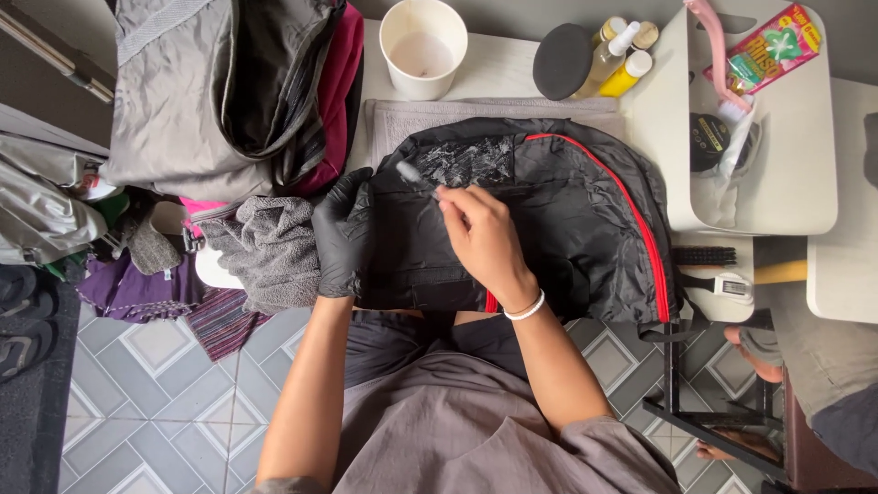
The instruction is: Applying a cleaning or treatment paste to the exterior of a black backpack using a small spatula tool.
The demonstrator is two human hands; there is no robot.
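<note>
At frame centre, the gloved left hand [343,233] grips the black backpack [549,220] edge while right hand [480,240] fingers pinch a small brush [413,177]; only one foamy patch [466,162] looks scrubbed.

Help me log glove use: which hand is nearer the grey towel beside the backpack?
Left. The gloved left hand grips the black backpack edge right beside the grey towel; the bare right hand, holding a small brush, is farther away over the backpack.
</note>
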